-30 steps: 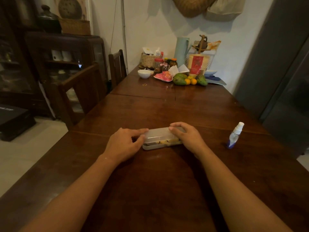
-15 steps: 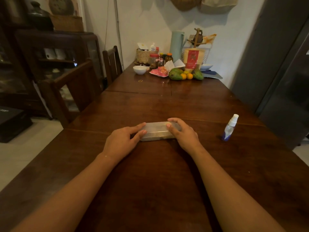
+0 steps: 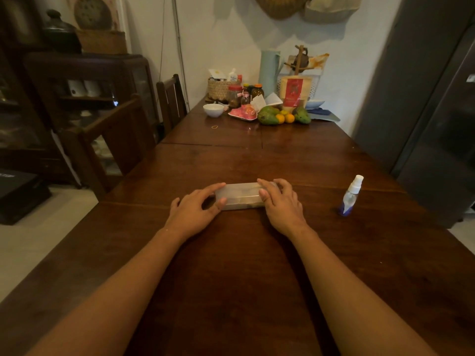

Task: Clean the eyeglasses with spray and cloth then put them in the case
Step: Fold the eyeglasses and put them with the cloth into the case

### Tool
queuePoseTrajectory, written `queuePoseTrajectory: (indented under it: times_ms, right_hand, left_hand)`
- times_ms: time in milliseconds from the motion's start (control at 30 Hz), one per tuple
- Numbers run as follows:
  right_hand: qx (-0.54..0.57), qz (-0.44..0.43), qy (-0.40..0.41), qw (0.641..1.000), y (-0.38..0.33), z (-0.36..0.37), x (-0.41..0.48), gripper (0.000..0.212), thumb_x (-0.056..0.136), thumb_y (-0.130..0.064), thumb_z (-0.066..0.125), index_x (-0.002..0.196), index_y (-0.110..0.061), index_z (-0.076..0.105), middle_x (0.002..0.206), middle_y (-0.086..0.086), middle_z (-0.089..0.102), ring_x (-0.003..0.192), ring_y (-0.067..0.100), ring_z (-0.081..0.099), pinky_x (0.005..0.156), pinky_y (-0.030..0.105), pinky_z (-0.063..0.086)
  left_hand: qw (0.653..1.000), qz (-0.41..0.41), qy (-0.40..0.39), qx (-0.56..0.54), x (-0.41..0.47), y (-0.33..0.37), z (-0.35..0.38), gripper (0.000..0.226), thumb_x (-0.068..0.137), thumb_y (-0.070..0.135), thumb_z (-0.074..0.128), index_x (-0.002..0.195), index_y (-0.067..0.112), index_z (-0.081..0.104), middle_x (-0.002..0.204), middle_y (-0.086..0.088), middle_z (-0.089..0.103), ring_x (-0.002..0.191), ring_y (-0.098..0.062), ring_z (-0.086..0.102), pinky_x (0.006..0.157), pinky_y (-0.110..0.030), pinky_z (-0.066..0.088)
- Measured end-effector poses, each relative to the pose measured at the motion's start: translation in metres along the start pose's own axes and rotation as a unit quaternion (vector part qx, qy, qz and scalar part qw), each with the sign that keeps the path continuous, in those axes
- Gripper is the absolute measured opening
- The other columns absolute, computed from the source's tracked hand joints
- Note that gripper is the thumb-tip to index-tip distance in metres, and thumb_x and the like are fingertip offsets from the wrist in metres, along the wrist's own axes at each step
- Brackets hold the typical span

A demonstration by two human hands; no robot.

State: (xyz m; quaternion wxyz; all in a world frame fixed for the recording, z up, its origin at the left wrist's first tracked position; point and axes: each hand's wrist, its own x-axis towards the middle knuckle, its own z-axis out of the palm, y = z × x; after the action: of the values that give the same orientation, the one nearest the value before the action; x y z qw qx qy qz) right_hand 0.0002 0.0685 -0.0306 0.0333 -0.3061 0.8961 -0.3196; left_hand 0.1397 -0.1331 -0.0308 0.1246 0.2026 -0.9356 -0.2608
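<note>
The surface [image 3: 231, 265] is dark wood w/ a soft shine. The case [image 3: 241, 195] looks like cloudy, see-thru plastic, smooth & a bit shiny. The spray bottle [image 3: 350, 197] is clear plastic w/ a white top.

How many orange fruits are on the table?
2, as far as shows: one orange fruit beside another, between the green fruits at the table's far end. More may be hidden.

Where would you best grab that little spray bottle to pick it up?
Around the clear body of the spray bottle, coming from its left side with the right hand. It stands upright with bare table all round, and the body is wider than the cap.
</note>
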Motion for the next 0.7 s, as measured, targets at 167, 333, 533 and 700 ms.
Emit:
queuePoseTrajectory:
  times_ms: [167, 333, 533, 700]
  right_hand:
    - [-0.010, -0.017, 0.092, 0.996, 0.001, 0.003, 0.005, 0.037, 0.104, -0.052, 0.041, 0.136, -0.044, 0.057, 0.149, -0.008, 0.042, 0.136, 0.018, 0.037, 0.105, 0.046, 0.037]
    - [0.007, -0.060, 0.170, 0.984, 0.000, 0.003, 0.009, 0.028, 0.098, -0.042, 0.061, 0.113, -0.024, 0.075, 0.118, -0.009, 0.064, 0.117, 0.012, 0.050, 0.087, 0.027, 0.039]
    - [0.012, -0.055, 0.153, 0.987, -0.007, 0.005, 0.013, 0.026, 0.102, -0.036, 0.054, 0.118, -0.022, 0.069, 0.118, -0.005, 0.060, 0.106, 0.014, 0.058, 0.085, 0.029, 0.048]
    - [-0.004, -0.055, 0.107, 0.993, -0.007, 0.004, 0.013, 0.033, 0.104, -0.035, 0.049, 0.134, -0.025, 0.060, 0.135, -0.006, 0.053, 0.116, 0.015, 0.057, 0.092, 0.037, 0.052]
  left_hand:
    - [0.999, -0.026, 0.014, -0.014, 0.012, 0.005, 0.005, 0.058, 0.079, 0.089, 0.019, 0.134, 0.073, 0.025, 0.146, 0.009, 0.052, 0.138, -0.023, 0.041, 0.114, -0.062, 0.014]
    - [0.999, -0.021, 0.027, -0.012, 0.016, 0.003, 0.006, 0.057, 0.080, 0.085, 0.023, 0.135, 0.071, 0.027, 0.142, 0.011, 0.055, 0.136, -0.023, 0.042, 0.114, -0.063, 0.016]
    - [0.999, -0.020, 0.042, -0.021, 0.028, 0.005, 0.009, 0.037, 0.092, 0.068, 0.037, 0.129, 0.066, 0.034, 0.128, 0.014, 0.061, 0.129, -0.020, 0.051, 0.111, -0.071, 0.012]
    - [0.999, -0.038, 0.036, 0.001, 0.037, 0.007, 0.010, 0.038, 0.097, 0.063, 0.033, 0.134, 0.065, 0.029, 0.141, 0.008, 0.058, 0.136, -0.023, 0.046, 0.112, -0.071, 0.008]
